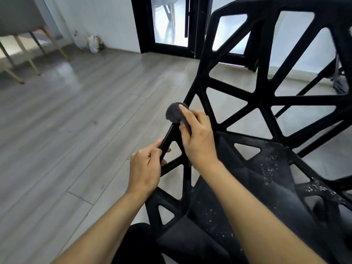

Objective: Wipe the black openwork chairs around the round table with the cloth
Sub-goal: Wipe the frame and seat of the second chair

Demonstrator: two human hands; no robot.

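Note:
A black openwork chair (262,96) fills the right half of the view, its triangular struts running from the backrest down to a seat speckled with pale dust. My right hand (198,138) grips a dark grey cloth (174,113) and presses it against the chair's left edge strut. Just below, my left hand (146,166) is curled round the same strut and holds it. The round table is not in view.
Grey wood-plank floor (85,121) spreads open to the left. A grey upholstered chair with wooden legs (21,35) stands at the far left. Black-framed glass doors (171,25) and a small plastic bag (94,42) by the white wall lie behind.

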